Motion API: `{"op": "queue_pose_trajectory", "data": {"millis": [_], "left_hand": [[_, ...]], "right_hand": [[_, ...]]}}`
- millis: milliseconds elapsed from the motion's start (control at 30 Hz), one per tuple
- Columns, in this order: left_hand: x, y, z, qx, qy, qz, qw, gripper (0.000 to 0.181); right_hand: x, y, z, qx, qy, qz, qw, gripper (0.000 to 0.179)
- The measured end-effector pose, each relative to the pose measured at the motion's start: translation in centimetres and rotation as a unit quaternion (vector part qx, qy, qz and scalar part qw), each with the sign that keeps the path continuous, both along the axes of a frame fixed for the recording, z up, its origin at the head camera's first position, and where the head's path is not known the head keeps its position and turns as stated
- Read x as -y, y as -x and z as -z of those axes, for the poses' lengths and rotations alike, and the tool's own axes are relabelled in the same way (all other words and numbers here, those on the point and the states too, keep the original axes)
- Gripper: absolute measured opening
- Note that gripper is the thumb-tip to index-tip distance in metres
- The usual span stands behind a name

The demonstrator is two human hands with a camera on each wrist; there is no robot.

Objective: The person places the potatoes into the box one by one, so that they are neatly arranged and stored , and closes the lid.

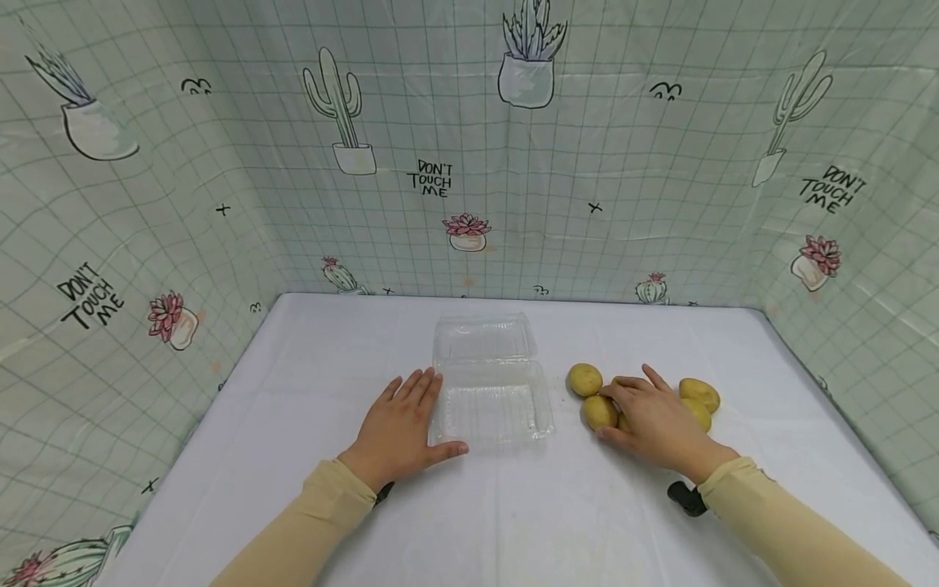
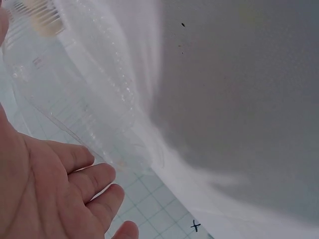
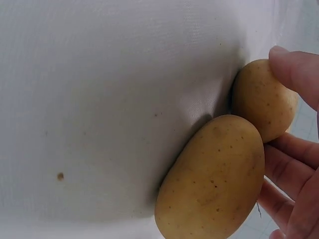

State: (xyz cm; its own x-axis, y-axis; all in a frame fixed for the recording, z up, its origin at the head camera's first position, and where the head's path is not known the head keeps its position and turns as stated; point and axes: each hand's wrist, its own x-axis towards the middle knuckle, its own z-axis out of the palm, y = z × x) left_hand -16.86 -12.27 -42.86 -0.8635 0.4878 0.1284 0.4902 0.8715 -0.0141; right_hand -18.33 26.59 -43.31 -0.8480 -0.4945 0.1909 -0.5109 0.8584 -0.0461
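Observation:
A clear plastic clamshell box lies with its lid folded back on the white table, in the head view. Along its left side my left hand rests with straight fingers and the thumb spread before its front edge. To the right are several yellow potatoes. Over them reaches my right hand, hiding part of the group. In the right wrist view its thumb and fingers pinch a round potato that still touches the table. A larger potato lies right beside it, under the palm.
Two more potatoes, one at the far right, lie past my right hand. Cloth walls with printed cacti stand around the back and sides of the white table. A black wrist strap part hangs under my right wrist.

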Motion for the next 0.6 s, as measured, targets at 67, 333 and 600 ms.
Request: {"op": "queue_pose_trajectory", "data": {"millis": [67,333,600], "left_hand": [[-0.01,-0.02,-0.02,0.003,0.001,-0.001,1.0,0.106],[-0.07,-0.06,-0.19,0.0,-0.002,0.002,1.0,0.105],[0.01,-0.04,0.14,0.003,-0.005,0.001,1.0,0.106]], "right_hand": [[0.04,0.0,0.02,0.002,0.002,0.002,1.0,0.062],[0.14,-0.12,0.28,-0.009,-0.014,0.0,0.9999,0.064],[0.34,-0.1,0.59,0.001,-0.007,0.002,1.0,0.066]]}}
